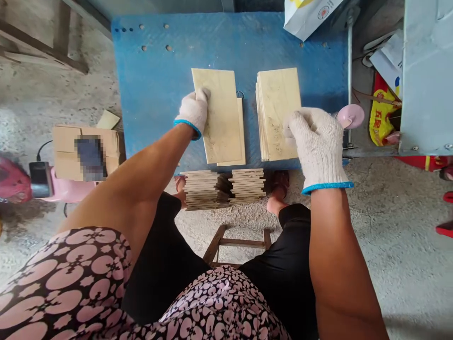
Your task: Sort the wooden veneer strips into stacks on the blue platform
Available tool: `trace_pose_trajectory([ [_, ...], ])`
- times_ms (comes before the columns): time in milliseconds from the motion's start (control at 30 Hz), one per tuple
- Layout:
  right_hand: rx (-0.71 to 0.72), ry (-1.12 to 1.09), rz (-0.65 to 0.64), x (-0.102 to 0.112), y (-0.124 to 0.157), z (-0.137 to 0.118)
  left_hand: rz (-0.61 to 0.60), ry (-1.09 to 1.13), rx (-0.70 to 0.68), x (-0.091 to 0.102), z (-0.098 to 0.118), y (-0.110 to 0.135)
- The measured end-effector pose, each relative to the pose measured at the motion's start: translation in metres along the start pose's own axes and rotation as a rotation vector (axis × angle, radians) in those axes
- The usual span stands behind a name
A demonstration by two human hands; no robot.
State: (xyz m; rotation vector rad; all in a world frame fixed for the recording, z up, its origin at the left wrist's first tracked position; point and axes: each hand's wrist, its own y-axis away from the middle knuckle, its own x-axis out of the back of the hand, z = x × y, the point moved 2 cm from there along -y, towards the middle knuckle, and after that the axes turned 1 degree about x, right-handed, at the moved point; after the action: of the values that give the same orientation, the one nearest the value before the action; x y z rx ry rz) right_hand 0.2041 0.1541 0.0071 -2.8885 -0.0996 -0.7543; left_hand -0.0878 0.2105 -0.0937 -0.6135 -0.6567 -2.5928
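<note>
While the left hand (194,111) pinches the left edge of a pale board (220,118), with its thumb on top, the right hand (320,141) is curled, with its fingers at the right edge of the pile (278,113). I can't tell if the right hand has hold of a board there. Both hands wear white gloves.

The pale board is left of the pile, over a lower board (242,137) that peeks out on the side by the pile. A small dark ring (240,95) is also between them. Beyond the pile is a white bag (307,19), and right of the pile, past the right hand, is a round pink thing (351,116).

The near edge of the blue surface (152,94) is just below the pile, and two stacks of thin boards (247,186) are lower still. Blue shows between the pile and the bag, and a thin blue strip runs along the pile's left side.
</note>
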Motion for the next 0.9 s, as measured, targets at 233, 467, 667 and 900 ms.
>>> trace_pose_trajectory([
  [233, -0.181, 0.048, -0.011, -0.008, 0.000, -0.014, -0.029, -0.081, 0.059, -0.022, -0.039, -0.007],
  [467, -0.264, 0.021, -0.003, -0.009, 0.001, -0.022, -0.090, -0.278, 0.044, -0.033, -0.040, -0.012],
  [667, -0.267, 0.060, -0.018, -0.013, -0.002, -0.024, -0.085, -0.350, 0.078, -0.036, -0.045, -0.019],
  [900, -0.232, 0.102, -0.023, -0.012, -0.005, -0.031, -0.166, -0.562, 0.035, -0.027, -0.045, -0.024],
])
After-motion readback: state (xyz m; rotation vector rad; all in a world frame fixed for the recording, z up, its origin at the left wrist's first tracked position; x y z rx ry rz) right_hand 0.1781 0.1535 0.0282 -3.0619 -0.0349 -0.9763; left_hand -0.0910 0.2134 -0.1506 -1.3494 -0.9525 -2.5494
